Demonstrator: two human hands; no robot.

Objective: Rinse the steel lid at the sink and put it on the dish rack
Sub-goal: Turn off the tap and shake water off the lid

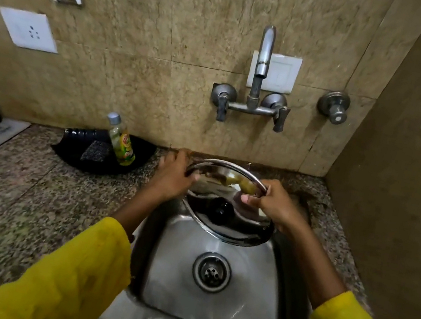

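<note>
We hold the steel lid (229,207) over the back half of the sink (211,294), one hand on each side of its rim. Our left hand (172,178) is closed around the left edge, thumb on top, fingers curled behind. Our right hand (274,203) pinches the right edge between thumb and bent fingers. The lid sits between the two hands, tilted, with its dark knob (220,210) facing us just below our knuckles.

What could go wrong, as we judge it: no water shows from the tap (262,64) up and beyond our hands, so one hand must let go to turn a lever. The lid would then hang from a single rim pinch, and a wet, smooth edge could slip and drop into the basin below our wrists. Water striking the tilted face may also splash toward our yellow sleeves (76,276). No dish rack is in view, so the carry goes to a place we cannot see.

Counted: one lid, one sink with one drain (211,271), one spout with two levers, one separate valve (334,106) beyond the right hand, one bottle (122,141) and one scrub pad (95,151) in one black tray (140,152) left of our left hand, two wall plates.
</note>
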